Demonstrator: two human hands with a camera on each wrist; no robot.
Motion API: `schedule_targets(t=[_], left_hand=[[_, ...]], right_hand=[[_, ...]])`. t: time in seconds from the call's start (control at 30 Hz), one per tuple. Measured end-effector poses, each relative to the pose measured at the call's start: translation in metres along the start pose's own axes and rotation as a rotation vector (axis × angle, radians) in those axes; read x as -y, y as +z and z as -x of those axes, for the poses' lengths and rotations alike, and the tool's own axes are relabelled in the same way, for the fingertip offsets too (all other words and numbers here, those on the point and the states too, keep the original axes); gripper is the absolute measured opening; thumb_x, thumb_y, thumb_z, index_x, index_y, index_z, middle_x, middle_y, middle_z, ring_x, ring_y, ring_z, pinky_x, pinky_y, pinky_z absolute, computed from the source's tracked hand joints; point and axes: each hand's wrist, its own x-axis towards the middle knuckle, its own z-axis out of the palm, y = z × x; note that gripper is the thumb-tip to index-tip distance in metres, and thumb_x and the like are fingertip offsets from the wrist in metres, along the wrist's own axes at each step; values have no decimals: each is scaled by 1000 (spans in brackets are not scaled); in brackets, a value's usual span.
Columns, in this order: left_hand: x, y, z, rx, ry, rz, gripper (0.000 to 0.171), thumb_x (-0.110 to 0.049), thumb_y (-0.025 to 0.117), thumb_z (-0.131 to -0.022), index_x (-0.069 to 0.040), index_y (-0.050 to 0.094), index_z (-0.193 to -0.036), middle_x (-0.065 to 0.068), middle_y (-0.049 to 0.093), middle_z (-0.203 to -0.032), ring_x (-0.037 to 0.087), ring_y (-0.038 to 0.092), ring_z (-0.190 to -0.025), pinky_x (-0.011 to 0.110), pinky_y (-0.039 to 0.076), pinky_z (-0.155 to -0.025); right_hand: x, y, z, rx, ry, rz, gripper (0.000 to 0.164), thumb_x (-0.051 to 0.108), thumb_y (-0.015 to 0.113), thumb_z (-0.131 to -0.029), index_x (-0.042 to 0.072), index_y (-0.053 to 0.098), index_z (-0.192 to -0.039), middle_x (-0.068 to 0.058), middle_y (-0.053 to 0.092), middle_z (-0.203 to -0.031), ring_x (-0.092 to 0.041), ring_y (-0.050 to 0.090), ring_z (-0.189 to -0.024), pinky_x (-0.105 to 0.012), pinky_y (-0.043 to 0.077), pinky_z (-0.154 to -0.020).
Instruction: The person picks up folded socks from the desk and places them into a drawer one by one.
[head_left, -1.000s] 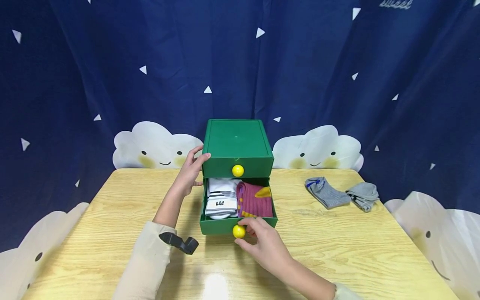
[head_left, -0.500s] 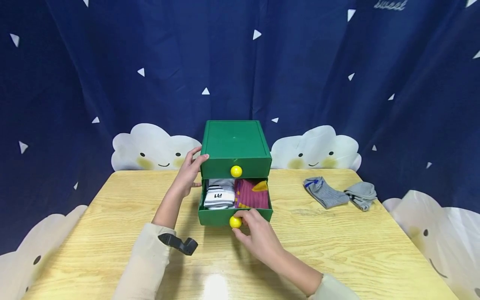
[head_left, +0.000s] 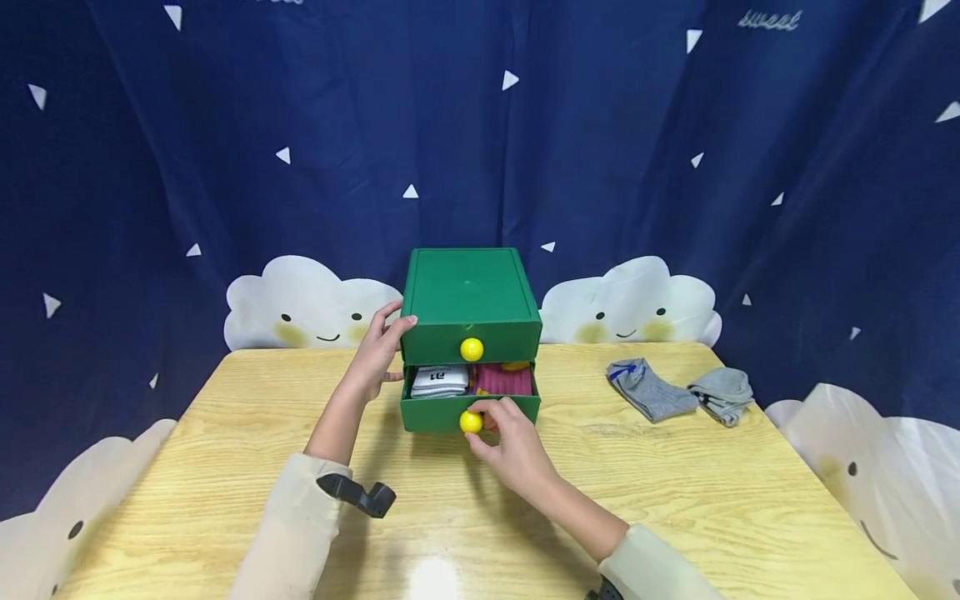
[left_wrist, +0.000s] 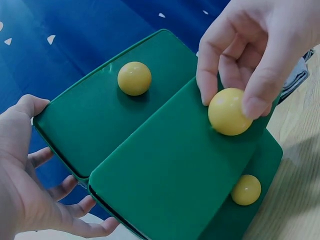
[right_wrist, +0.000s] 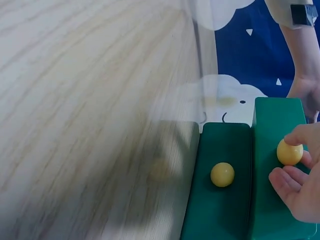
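A green drawer cabinet with round yellow knobs stands on the table. Its middle drawer is partly pulled out. Inside that drawer lie folded white socks with dark stripes and lettering, and maroon socks with yellow patches, partly covered by the drawer above. My right hand pinches the middle drawer's yellow knob between thumb and fingers. My left hand rests against the cabinet's left side, fingers spread and thumb at the upper front corner. In the left wrist view, the bottom drawer's knob shows below.
Grey socks with a blue mark and a second grey bundle lie on the wooden table, right of the cabinet. Behind hang a dark blue curtain and white cloud shapes with faces.
The middle drawer has slid back into the cabinet, away from the person, with the right hand on its knob. Less of the socks shows. The left hand stays at the cabinet's side.
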Motion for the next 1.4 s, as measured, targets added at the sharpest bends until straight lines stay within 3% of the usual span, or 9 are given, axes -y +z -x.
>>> schedule_targets(t=[0.43, 1.23, 1.4], left_hand=[[1, -1, -2, 3, -8, 1, 64, -46, 47, -92, -34, 18, -147, 8, 21, -153, 38, 31, -134, 68, 34, -95], [0, 6, 0, -39, 5, 6, 60, -42, 44, -92, -33, 20, -146, 8, 20, -152, 36, 25, -138, 69, 34, -93], [0, 7, -1, -51, 4, 7, 59, -42, 44, -91, -34, 21, -145, 8, 21, -152, 35, 24, -139, 69, 34, -93]], right_hand=[[-15, 10, -19, -56, 33, -49, 29, 9, 73, -78, 10, 64, -105, -5, 55, -86, -19, 57, -78, -30, 53, -72], [-25, 20, -42, -45, 166, -111, 26, 11, 68, -84, 9, 62, -109, -7, 53, -94, -20, 54, -85, -35, 52, -80], [-26, 23, -39, -65, 230, -202, 32, 12, 68, -84, 8, 58, -114, -9, 56, -95, -19, 57, -84, -30, 53, -77]])
